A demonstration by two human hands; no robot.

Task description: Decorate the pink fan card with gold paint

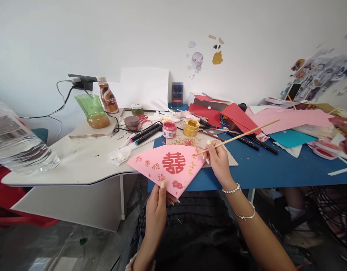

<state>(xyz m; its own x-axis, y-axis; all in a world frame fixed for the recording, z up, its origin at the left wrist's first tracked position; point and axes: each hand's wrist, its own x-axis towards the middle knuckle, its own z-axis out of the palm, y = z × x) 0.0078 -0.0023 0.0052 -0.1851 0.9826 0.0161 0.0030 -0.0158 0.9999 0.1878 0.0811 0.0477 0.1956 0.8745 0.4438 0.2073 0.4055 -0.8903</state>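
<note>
Left hand raised, thumb upright; right hand pinching, wrist bent.

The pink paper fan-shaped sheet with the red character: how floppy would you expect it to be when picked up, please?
Probably light and only mildly floppy: the pink paper fan-shaped sheet looks thin, yet stays nearly flat held at its edge by the left hand. Its small gold characters might smear if still wet.

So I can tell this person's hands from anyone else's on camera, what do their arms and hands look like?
The right arm is bare, with a white beaded bracelet and a thin silver bangle. The fingernails are painted pale yellow. A pale cuff shows at the left wrist, at the frame's edge. A dark dotted top covers the torso.
</note>
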